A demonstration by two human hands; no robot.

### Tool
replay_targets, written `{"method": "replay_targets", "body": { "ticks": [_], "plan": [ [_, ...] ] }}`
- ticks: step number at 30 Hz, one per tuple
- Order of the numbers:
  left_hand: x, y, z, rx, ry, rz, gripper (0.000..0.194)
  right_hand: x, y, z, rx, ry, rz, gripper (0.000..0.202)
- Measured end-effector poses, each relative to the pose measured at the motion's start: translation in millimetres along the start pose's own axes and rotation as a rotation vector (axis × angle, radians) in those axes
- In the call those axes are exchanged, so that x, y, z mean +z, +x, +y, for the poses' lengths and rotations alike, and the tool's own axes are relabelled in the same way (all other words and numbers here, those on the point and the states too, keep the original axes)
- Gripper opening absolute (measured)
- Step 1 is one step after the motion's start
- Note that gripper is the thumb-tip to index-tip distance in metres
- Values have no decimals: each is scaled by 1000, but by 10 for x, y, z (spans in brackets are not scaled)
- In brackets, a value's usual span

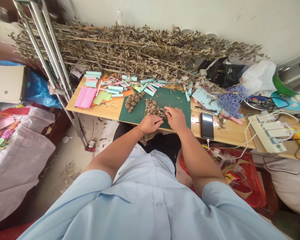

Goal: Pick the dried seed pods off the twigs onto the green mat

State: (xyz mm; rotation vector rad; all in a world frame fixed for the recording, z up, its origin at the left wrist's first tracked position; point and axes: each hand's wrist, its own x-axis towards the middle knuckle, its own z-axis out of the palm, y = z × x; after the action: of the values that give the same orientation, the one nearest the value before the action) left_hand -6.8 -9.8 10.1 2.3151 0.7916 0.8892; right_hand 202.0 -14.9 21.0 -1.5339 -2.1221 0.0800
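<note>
A loose heap of crumbled dried leaves lies on a dark green mat at the table's front edge. My left hand is closed at the near side of the heap, its fingers curled and thumb pointing right; what it pinches is too small to make out. Just right of the heap, my right hand has its fingertips closed on bits of dried leaves. A small gap separates the two hands. Left of the heap sit several rolled brown balls of leaf.
Bundles of dried stalks cover the table's back. Blue and pink paper rolls lie before them. To the right are a phone on a cable, purple string and a power strip. Metal crutches lean at left.
</note>
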Motion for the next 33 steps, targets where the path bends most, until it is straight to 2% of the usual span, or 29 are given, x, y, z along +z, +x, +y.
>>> {"method": "replay_targets", "body": {
  "ticks": [3,5,7,9,15,20,27,33],
  "plan": [
    [14,11,-10,-62,-77,57,25,-16,3,-6,5,45,59,37],
    [31,24,-24,-169,-118,137,21,-27,11,-22,0,66,89,38],
    [50,44,-42,-290,-139,216,26,-32,24,-44,-12,75,107,38],
    [60,70,-59,-356,-149,250,32,-32,39,-68,-27,72,112,38],
    [30,136,-71,-327,-114,190,22,-38,67,-147,-86,41,80,38],
    [23,138,-74,-320,-99,158,23,-29,53,-180,-120,33,68,38],
    [56,135,-107,-322,-122,175,21,-14,32,-205,-52,52,1,44],
    [55,140,-102,-361,-133,182,19,-16,36,-173,-6,67,18,44]
  ]
}}
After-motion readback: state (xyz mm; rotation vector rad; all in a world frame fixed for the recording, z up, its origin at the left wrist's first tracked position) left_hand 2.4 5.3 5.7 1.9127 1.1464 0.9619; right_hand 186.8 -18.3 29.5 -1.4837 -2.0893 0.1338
